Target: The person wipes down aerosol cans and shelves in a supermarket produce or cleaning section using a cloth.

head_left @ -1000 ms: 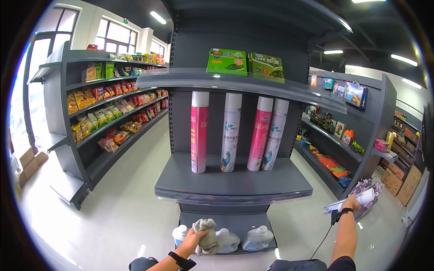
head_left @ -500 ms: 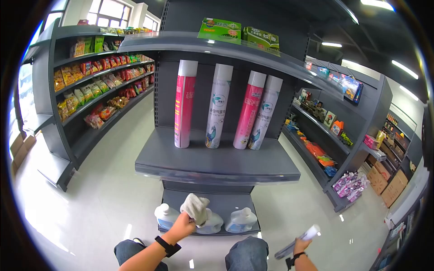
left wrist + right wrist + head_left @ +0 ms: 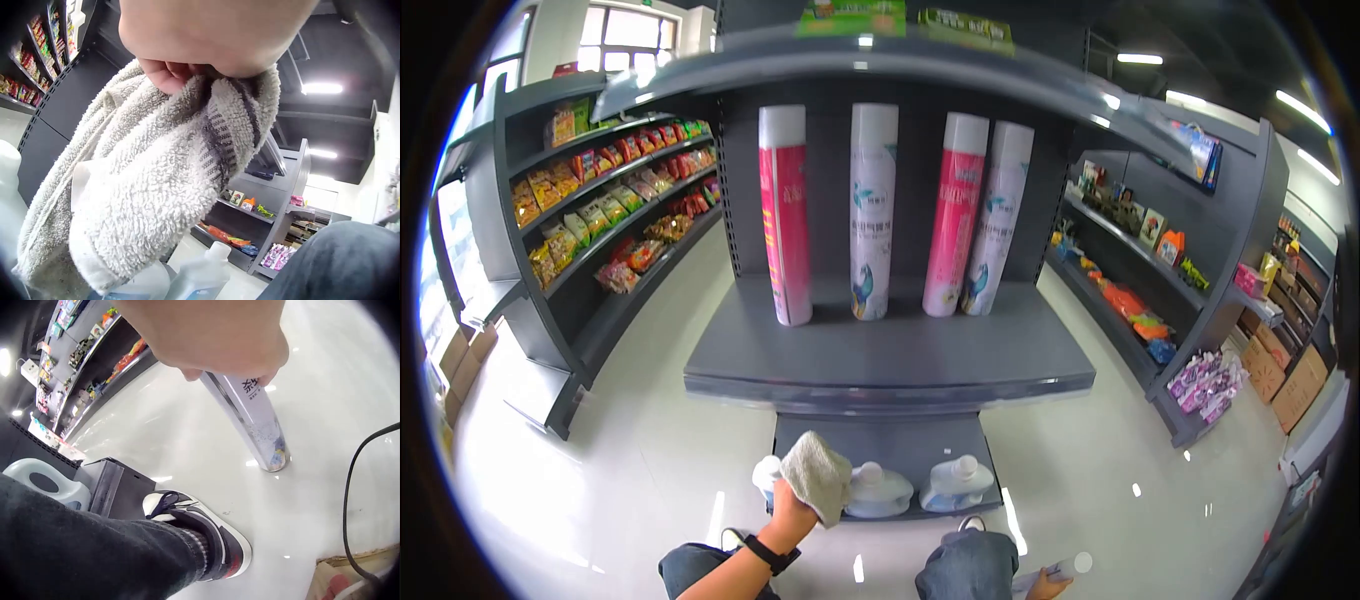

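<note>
My left hand (image 3: 792, 517) grips a grey terry towel (image 3: 816, 476), which hangs in folds in front of the lowest shelf. In the left wrist view the towel (image 3: 150, 175) shows a dark striped band, and the fingers are bunched into it. Down by the right knee, my right hand (image 3: 1048, 585) holds a white spray can (image 3: 253, 422), its base pointing toward the floor in the right wrist view. On the middle shelf stand a pink spray can (image 3: 786, 220), a white one (image 3: 872, 215), another pink one (image 3: 956, 220) and another white one (image 3: 998, 220).
White jugs (image 3: 878, 492) sit on the lowest shelf (image 3: 910, 432). Green boxes (image 3: 855, 18) lie on the upper shelf. Snack shelves (image 3: 615, 200) flank the left side. A black cable (image 3: 347, 506) hangs beside an open cardboard box (image 3: 322, 581) at lower right in the right wrist view.
My right hand has brought the white spray can from out at the right down and inward beside the knee. The left hand keeps the towel before the lowest shelf. The head view has tilted down.
</note>
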A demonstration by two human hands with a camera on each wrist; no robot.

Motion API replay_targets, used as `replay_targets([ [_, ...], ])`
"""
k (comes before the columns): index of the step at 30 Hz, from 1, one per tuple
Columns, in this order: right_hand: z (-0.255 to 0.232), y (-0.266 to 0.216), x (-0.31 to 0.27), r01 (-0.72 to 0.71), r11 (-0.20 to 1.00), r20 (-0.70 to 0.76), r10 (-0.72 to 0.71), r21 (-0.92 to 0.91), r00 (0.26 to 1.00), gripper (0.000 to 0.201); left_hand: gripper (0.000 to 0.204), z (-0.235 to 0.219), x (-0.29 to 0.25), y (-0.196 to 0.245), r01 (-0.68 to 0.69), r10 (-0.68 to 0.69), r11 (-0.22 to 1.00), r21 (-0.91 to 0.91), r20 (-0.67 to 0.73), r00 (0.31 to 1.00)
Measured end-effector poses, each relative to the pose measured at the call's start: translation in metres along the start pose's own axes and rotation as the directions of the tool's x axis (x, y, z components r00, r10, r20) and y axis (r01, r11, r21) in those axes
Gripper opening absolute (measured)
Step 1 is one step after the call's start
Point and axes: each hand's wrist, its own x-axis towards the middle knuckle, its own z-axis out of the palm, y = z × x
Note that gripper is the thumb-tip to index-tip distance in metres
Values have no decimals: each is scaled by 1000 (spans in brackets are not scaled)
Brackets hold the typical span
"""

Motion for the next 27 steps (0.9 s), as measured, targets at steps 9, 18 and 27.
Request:
replay_targets([
  [9, -51, -44, 35, 537, -119, 549, -135, -835, 825, 63, 33, 14, 8, -17, 40, -40, 999, 3, 21, 999],
  [18, 62, -22, -101, -186, 126, -204, -150, -974, 967, 51, 34, 4, 6, -10, 73, -80, 984, -164, -40, 996],
  [27, 84, -30, -105, 407, -898, 174, 379, -168, 909, 41, 34, -13, -1, -6, 18, -32, 990, -138, -100, 994],
])
